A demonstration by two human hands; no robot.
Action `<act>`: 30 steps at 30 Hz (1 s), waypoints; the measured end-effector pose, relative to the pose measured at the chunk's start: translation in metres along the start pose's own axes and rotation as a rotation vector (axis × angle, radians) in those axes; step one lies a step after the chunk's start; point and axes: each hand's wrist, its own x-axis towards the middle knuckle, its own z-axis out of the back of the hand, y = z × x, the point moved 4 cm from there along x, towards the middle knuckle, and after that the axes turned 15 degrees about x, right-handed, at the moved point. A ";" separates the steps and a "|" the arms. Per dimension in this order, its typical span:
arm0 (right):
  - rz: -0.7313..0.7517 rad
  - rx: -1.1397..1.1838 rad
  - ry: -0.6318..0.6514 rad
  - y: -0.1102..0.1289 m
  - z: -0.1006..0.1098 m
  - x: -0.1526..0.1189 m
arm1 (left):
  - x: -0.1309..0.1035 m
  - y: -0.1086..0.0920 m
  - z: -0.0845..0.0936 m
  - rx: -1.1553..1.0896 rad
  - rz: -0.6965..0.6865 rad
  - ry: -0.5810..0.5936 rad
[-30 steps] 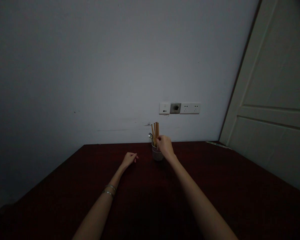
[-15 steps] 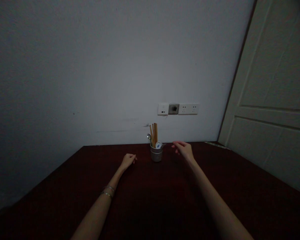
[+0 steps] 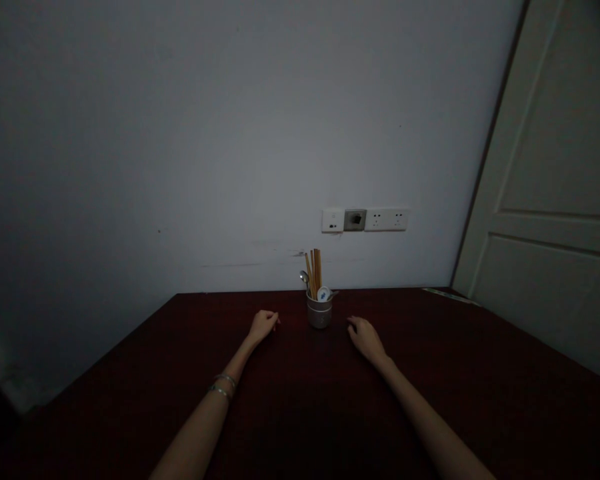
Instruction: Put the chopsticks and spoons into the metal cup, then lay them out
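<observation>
A small grey cup (image 3: 319, 319) stands upright near the back of the dark red table (image 3: 310, 387). In it are several wooden chopsticks (image 3: 315, 270), a metal spoon (image 3: 304, 277) leaning left, and a white spoon-like piece with a blue mark (image 3: 323, 293). A thin utensil tip (image 3: 334, 293) sticks out over the rim to the right. My left hand (image 3: 263, 325), fingers loosely curled in with nothing visible in them, rests left of the cup. To its right, apart from it, my right hand (image 3: 366, 339) lies palm down, empty, thumb slightly away from the fingers.
Behind the table rises a pale wall (image 3: 260, 167) with a row of switches and sockets (image 3: 364, 221) above the cup. A light panelled door (image 3: 555, 200) stands on the right. A pale strip (image 3: 450, 296) lies along the table's back right edge.
My right hand has come down and back from beside the cup's rim onto the table. My left hand keeps its place. The whole view has shifted slightly.
</observation>
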 end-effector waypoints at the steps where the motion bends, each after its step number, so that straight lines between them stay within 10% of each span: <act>1: -0.005 -0.015 0.005 0.000 0.000 0.000 | 0.000 0.000 0.000 0.005 -0.002 -0.004; 30: 0.053 -0.118 0.054 0.001 -0.004 -0.004 | -0.009 -0.008 0.002 0.120 -0.031 -0.031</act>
